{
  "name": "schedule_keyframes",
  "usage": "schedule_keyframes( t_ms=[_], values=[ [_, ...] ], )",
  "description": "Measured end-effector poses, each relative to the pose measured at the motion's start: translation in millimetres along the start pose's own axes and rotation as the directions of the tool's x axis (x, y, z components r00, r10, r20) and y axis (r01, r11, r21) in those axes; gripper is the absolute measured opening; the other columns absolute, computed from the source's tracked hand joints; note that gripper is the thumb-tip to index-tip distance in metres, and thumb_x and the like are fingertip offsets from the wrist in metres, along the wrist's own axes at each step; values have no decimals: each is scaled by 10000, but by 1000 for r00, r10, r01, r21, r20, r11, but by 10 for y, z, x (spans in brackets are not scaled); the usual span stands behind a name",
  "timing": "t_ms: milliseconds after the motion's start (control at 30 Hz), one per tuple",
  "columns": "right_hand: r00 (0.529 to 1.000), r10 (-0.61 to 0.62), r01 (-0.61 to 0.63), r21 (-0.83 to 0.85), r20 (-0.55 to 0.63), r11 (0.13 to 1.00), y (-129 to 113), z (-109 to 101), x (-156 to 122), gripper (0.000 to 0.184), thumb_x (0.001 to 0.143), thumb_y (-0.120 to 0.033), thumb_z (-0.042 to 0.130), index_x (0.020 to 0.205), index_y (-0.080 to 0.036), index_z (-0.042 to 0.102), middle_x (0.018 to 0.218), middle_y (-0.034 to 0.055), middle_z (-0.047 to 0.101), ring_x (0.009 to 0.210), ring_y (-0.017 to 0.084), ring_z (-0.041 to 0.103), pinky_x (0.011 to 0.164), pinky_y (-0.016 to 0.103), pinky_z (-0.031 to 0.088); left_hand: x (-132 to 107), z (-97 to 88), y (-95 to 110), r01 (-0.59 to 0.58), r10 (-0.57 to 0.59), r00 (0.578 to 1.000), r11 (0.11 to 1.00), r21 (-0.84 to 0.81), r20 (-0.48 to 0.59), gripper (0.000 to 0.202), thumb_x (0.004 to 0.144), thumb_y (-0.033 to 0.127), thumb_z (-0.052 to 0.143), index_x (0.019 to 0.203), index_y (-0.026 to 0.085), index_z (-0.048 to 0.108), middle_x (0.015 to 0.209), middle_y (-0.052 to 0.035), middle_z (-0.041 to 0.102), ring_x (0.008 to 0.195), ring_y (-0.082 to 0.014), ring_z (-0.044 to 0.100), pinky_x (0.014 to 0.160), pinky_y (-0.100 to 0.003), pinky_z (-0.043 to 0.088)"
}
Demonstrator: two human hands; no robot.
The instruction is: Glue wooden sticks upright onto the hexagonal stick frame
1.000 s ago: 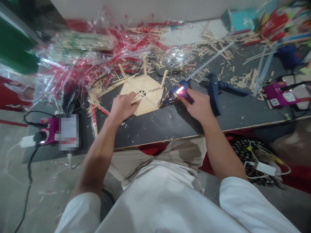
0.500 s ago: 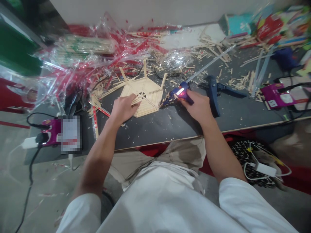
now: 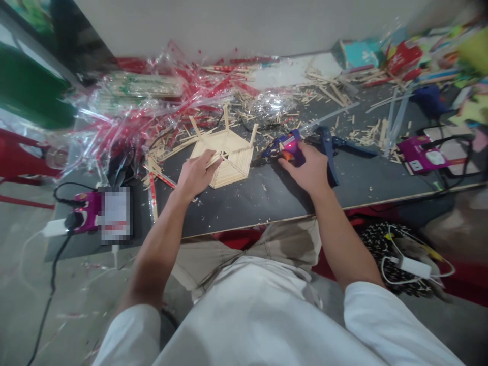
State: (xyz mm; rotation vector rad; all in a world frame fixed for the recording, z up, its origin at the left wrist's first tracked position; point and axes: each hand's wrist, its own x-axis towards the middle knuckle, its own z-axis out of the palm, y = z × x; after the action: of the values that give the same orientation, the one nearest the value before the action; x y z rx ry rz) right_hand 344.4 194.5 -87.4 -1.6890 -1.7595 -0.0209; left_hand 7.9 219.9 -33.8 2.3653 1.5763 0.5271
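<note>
Blue glue gun (image 3: pixel 290 145) is wrapped in the right grip (image 3: pixel 311 166), while the left grip (image 3: pixel 195 175) pinches pale sticks (image 3: pixel 214 160) over the stick hexagon (image 3: pixel 239 165) (three prongs (image 3: pixel 226 119) poke up along its far edge). Open room, crumbs aside, runs from there to the table's (image 3: pixel 236 206) near edge. Just right, a blue hand tool (image 3: pixel 353 147) crowds in; plastic wrappers (image 3: pixel 131 116) hog the back.

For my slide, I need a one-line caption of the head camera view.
Right hand on a blue glue gun, left hand holding sticks at a hexagonal wooden panel.
</note>
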Motion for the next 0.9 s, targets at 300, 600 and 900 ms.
schedule_keyframes(
  t_ms=[300,600,900],
  values=[
    [985,-146,149,-22,96,989,-151,4,-50,404,971,-401,589,1263,-133,668,1071,171,733,967,307,710,910,466,584,-4,29,-14,-45,45,999,997,59,7,373,1067,469,440,1104,180,672,806,-76,721,778,-219,698,698,-309,459],
    [983,-101,107,-29,155,994,-179,-21,-56,417,988,-428,600,1311,-176,672,1124,156,749,1017,314,714,927,464,582,4,-16,46,-28,23,998,996,90,53,347,1055,444,449,1100,185,676,806,-78,716,775,-215,681,685,-306,418],
    [983,-92,100,-43,159,994,-179,-45,-37,432,994,-433,598,1313,-152,674,1063,153,744,976,309,712,907,453,579,3,-19,52,-20,13,998,994,110,67,342,1051,441,443,1057,186,672,794,-79,705,749,-212,659,684,-309,406]
  ],
)
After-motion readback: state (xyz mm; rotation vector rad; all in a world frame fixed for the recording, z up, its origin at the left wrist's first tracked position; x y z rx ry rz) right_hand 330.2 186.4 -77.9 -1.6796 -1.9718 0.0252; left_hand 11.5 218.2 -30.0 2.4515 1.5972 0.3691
